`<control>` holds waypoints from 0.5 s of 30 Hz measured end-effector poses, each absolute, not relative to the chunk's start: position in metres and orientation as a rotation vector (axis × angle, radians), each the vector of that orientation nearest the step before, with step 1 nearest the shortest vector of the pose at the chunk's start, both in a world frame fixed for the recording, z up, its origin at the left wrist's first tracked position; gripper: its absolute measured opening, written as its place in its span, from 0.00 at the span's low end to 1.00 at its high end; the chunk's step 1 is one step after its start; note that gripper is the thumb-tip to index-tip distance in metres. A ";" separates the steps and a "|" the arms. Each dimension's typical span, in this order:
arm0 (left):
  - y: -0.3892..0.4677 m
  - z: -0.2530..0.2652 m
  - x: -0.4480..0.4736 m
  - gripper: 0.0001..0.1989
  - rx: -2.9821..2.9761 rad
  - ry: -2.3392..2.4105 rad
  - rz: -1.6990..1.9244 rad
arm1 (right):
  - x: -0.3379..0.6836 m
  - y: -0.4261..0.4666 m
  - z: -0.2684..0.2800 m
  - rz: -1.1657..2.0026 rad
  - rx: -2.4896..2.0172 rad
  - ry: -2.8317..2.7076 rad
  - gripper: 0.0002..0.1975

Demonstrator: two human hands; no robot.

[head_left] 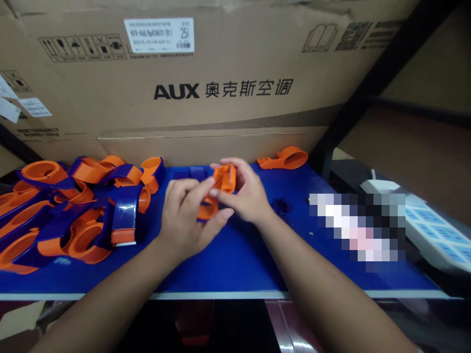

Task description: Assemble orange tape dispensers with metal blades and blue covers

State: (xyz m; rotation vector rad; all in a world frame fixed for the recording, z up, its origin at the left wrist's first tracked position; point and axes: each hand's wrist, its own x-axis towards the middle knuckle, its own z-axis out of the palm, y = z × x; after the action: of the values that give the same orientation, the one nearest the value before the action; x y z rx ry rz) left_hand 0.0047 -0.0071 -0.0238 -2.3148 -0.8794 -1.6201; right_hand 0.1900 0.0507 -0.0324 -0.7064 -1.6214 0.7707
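Above the middle of the blue tabletop, an orange tape dispenser (225, 178) is in both hands. My right hand (250, 193) grips its upper end from the right, between the thumb and the curled fingers. From the left, my left hand (184, 213) curls about the lower ring-shaped part, its index finger touching the orange plastic and its thumb sticking out to the right. Fingers hide some of the dispenser. Just behind the hands lies a blue plastic piece (197, 172), partly covered. A small dark blue part (282, 206) rests right of my right wrist.
Several orange-and-blue tape dispensers (125, 215) are heaped on the left. Another orange dispenser (292, 158) lies at the back right. A large cardboard box (221, 113) stands behind the tabletop (235, 264). At right are a black post (327, 152), a white power strip (437, 235) and a pixelated patch.
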 end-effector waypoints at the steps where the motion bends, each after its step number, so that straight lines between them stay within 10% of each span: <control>1: -0.015 -0.027 0.012 0.24 -2.279 -0.765 -1.594 | 0.197 0.058 -0.030 0.782 -0.716 -1.526 0.35; 15: -0.040 -0.054 0.105 0.05 -2.843 -1.180 -0.259 | 0.229 0.089 -0.035 0.706 -0.764 -1.224 0.34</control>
State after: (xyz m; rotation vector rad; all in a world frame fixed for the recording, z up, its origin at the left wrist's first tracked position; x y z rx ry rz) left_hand 0.1049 -0.0398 -0.0537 -2.8434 -1.1803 -0.2591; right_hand 0.2295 0.0895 -0.0348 -0.7640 -1.2244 0.7056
